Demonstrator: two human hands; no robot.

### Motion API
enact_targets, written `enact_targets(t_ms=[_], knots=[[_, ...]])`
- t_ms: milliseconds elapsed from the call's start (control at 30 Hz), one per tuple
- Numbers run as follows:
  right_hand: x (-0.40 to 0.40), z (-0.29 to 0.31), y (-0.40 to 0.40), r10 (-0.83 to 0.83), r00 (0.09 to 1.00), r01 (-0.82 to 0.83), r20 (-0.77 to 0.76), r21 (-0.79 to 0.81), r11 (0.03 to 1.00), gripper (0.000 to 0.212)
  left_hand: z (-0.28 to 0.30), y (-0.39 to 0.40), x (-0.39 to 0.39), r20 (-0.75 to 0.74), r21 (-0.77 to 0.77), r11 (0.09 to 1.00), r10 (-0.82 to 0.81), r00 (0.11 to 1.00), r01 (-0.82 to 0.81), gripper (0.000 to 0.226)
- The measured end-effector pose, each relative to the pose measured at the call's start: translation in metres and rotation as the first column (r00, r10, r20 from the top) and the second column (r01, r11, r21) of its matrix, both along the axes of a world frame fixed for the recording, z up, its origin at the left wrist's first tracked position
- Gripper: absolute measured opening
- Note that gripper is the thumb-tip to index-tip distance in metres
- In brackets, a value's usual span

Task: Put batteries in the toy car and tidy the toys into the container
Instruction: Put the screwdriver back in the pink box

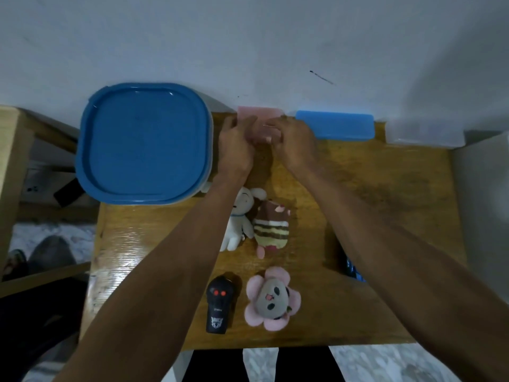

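Grip unclear: both hands [264, 142] meet over pink box [259, 113] | contents hidden

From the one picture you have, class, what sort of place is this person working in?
Probably a room at home, not a workshop: a small worn wooden table pushed against a plain white wall, soft plush toys such as the pink flower-shaped panda, and a big blue-lidded plastic container.
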State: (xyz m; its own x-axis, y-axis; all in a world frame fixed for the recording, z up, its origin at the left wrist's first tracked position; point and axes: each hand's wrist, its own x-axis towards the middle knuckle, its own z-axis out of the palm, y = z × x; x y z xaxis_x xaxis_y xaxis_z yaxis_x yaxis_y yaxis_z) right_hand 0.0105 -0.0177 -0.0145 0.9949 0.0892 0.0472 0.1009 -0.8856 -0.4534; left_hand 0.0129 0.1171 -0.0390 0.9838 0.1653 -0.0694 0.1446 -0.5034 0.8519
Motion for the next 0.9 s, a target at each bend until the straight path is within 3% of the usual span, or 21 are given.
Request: enact_targets(t_ms=[167, 233, 300, 433, 633, 767, 900], knots=[[0.0, 0.001, -0.008, -0.053, 0.994, 0.049, 0.1, 0.044, 0.998, 0.028, 0.007, 0.001, -0.006, 0.019, -0.114, 0.993, -0.027, 0.999, 0.029, 0.042], [0.004, 0.006, -0.006, -0.104, 0.985, 0.095, 0.139, 0.068, 0.993, 0.027, 0.004, 0.008, -0.01, 0.131, 0.081, 0.993, -0.099, 0.986, 0.089, 0.07], [0.011, 0.013, -0.002, -0.177, 0.972, 0.164, 0.153, 0.093, 0.982, 0.026, -0.002, 0.012, -0.012, 0.162, 0.136, 0.986, -0.116, 0.98, 0.095, 0.081], [0.02, 0.021, 0.007, -0.3, 0.949, 0.285, 0.097, 0.139, 0.948, 0.032, 0.0, 0.014, -0.016, 0.196, 0.16, 0.98, -0.148, 0.969, 0.118, 0.076], [0.005, 0.015, 0.012, -0.244, 0.96, 0.201, 0.136, 0.273, 0.941, 0.018, -0.005, 0.015, -0.007, 0.18, 0.118, 0.982, -0.166, 0.969, 0.146, 0.079], [-0.008, -0.004, 0.012, -0.175, 0.982, 0.156, 0.078, 0.2, 0.967, 0.02, -0.012, 0.017, -0.002, 0.182, 0.124, 0.981, -0.17, 0.969, 0.149, 0.081], [-0.002, -0.015, 0.018, -0.129, 0.991, 0.129, 0.027, -0.005, 0.992, 0.024, -0.015, 0.016, -0.002, 0.204, 0.096, 0.981, -0.182, 0.962, 0.166, 0.082]])
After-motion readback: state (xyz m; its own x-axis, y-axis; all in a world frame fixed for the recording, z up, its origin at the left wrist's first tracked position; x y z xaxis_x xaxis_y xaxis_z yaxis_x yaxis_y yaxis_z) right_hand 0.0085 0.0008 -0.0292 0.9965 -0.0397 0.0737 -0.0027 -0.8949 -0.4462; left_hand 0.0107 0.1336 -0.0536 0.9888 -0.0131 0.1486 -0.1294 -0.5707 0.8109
